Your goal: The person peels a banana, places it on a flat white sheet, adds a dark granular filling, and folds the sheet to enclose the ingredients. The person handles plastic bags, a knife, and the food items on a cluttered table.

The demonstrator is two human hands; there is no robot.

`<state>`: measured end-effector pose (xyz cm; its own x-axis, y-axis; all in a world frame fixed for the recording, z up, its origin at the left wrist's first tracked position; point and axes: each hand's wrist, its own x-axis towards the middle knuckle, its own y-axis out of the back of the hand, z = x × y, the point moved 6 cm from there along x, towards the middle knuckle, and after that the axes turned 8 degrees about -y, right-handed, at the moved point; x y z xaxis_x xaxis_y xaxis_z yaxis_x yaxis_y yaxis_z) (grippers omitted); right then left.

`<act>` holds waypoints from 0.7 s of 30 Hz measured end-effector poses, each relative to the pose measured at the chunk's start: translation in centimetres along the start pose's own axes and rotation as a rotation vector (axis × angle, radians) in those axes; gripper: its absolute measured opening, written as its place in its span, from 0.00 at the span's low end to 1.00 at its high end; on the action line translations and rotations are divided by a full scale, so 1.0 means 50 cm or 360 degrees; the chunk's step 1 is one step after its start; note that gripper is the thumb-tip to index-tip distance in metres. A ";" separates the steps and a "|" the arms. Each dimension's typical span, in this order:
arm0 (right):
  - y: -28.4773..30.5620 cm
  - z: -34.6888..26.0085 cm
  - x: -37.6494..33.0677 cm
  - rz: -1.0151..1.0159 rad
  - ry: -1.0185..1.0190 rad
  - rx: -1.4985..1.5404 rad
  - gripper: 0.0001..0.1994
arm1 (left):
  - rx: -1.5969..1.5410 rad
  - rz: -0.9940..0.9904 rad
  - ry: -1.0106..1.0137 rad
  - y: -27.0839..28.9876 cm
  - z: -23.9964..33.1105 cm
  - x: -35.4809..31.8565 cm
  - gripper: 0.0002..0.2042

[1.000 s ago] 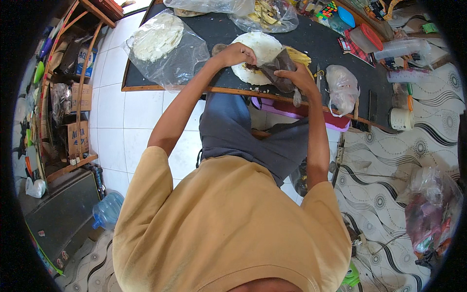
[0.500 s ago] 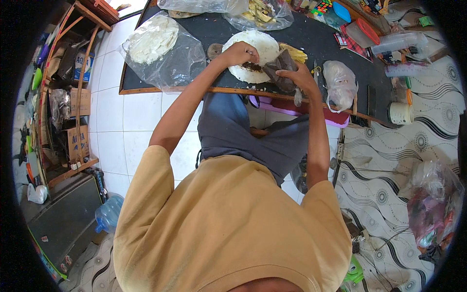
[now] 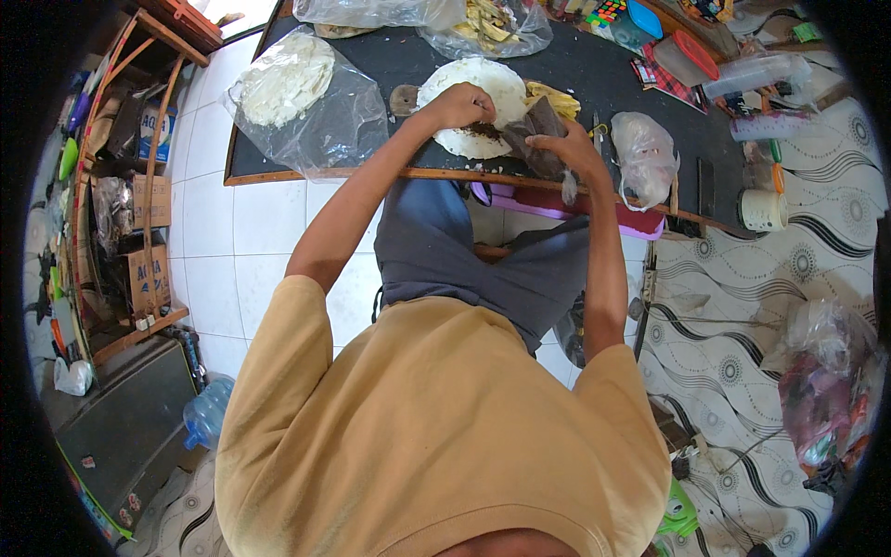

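Note:
A round white sheet (image 3: 461,145), thin like a wrapper or a stack of them, lies near the table's front edge. My left hand (image 3: 464,106) is over it with the fingers curled down and closed; what they pinch, if anything, is hidden. Dark brown crumbs (image 3: 486,131) lie in a line on the sheet beneath those fingers. My right hand (image 3: 568,148) grips a plastic bag (image 3: 535,139) of dark brown filling, tilted against the sheet's right side. Yellow strips (image 3: 554,99) lie just behind that bag. Left of the sheet is a small round brown block (image 3: 404,99).
On the left of the dark table (image 3: 399,58) a clear bag (image 3: 290,88) holds more white sheets. A bag of yellow pieces (image 3: 489,26) lies at the back. To the right are a knotted plastic bag (image 3: 643,153), a knife (image 3: 600,136) and a red-lidded container (image 3: 689,63).
My left hand has shifted very slightly over the crumbs. My right hand keeps hold of the bag. The whole view has moved a little.

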<state>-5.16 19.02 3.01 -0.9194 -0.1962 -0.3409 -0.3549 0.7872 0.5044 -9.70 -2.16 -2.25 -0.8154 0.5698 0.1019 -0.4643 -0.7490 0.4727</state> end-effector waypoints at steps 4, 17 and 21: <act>-0.006 -0.014 0.019 -0.0014 -0.0073 -0.0083 0.30 | -0.0077 0.0069 0.0072 0.026 0.003 -0.013 0.08; -0.061 -0.071 0.067 -0.0137 -0.0005 -0.0073 0.28 | 0.0024 0.0187 0.0125 0.097 -0.012 -0.064 0.09; -0.067 -0.078 0.066 -0.0171 0.0018 -0.0028 0.28 | -0.0001 0.0207 0.0099 0.103 -0.022 -0.066 0.09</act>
<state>-7.69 13.45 3.30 -0.8777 -0.2853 -0.3850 -0.4543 0.7510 0.4792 -9.77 -8.28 -1.10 -0.8888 0.4455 0.1076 -0.3533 -0.8156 0.4583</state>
